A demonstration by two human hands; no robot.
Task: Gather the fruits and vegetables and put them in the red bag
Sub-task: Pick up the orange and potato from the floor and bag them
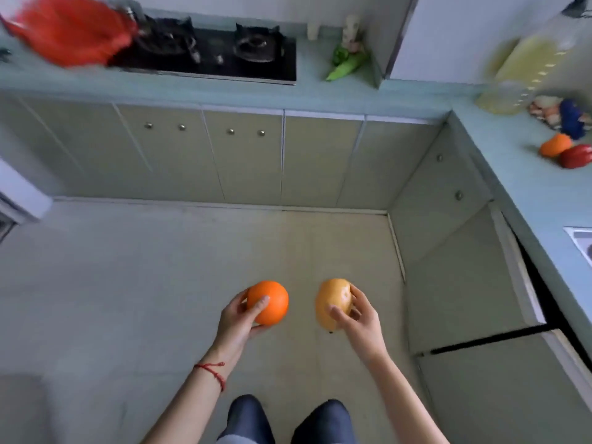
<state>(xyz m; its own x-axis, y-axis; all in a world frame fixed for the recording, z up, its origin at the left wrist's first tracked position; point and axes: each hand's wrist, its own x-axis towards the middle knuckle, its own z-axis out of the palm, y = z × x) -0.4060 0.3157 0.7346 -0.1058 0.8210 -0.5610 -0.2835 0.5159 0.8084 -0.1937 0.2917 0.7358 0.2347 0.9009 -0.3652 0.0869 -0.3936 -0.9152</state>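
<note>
My left hand [235, 322] holds an orange [268, 302] low over the kitchen floor. Beside it my right hand [358, 318] grips a yellow-orange mango [331, 301]. The red bag [69, 32] lies blurred on the far counter at the top left, next to the stove. Green peppers [346, 64] lie on the back counter right of the stove. On the right counter sit an orange pepper [555, 145], a red pepper [576, 157] and a dark blue fruit [571, 118].
A black gas stove [211, 49] is set in the back counter. A large yellowish oil bottle [525, 68] stands on the right counter, with a sink corner [581, 240] further along. Cabinet doors [243, 155] line the floor's far and right sides.
</note>
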